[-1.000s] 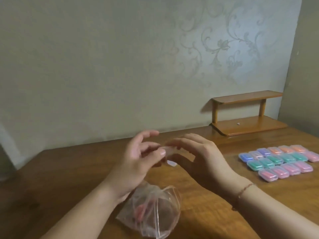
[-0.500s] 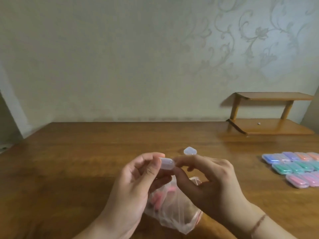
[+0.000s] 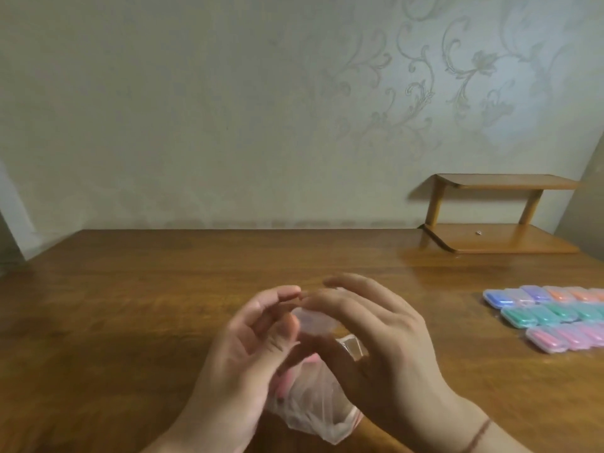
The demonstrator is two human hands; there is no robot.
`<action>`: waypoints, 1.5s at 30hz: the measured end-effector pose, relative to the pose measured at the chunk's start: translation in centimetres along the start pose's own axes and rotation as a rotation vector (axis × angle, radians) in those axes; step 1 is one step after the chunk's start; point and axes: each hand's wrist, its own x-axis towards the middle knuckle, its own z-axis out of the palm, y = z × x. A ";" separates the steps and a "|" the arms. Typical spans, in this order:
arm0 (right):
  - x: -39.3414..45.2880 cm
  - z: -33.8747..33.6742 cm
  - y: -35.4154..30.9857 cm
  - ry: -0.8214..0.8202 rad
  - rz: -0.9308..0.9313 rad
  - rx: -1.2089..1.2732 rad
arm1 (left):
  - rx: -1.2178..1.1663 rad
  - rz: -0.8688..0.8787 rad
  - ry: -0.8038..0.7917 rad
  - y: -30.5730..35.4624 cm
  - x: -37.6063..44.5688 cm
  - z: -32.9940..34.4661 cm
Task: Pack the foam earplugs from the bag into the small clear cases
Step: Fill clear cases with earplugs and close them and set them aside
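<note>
Case held between both hands, long side lying left to right; left hand pinches left end, right hand curls round right end; bag just below

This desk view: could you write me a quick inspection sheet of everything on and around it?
Surface: wooden desk, brown and glossy.
Job's things: small clear case held between both hands above the desk; clear plastic bag under the hands with pink earplugs inside; filled cases in rows at the right, blue, orange, green and pink.
Clutter: small wooden shelf at the back right, with a tiny unclear object on its lower board.
Hands: left hand grips the case with curled fingers; right hand touches it from the other side, its upper fingers straight.
Cables: nothing seen.
Surroundings: pale wallpaper with a scroll pattern.
</note>
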 end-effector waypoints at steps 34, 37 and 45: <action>-0.1 0.0 -0.6 0.129 -0.089 -0.155 | -0.420 -0.204 -0.029 -0.3 0.4 -0.3; 0.0 0.1 -0.9 0.138 -0.049 -0.204 | -0.395 -0.190 -0.047 -0.3 0.5 -0.4; -0.1 -0.5 -0.7 -0.066 0.169 0.216 | -0.060 -0.121 -0.224 -0.6 0.2 -0.2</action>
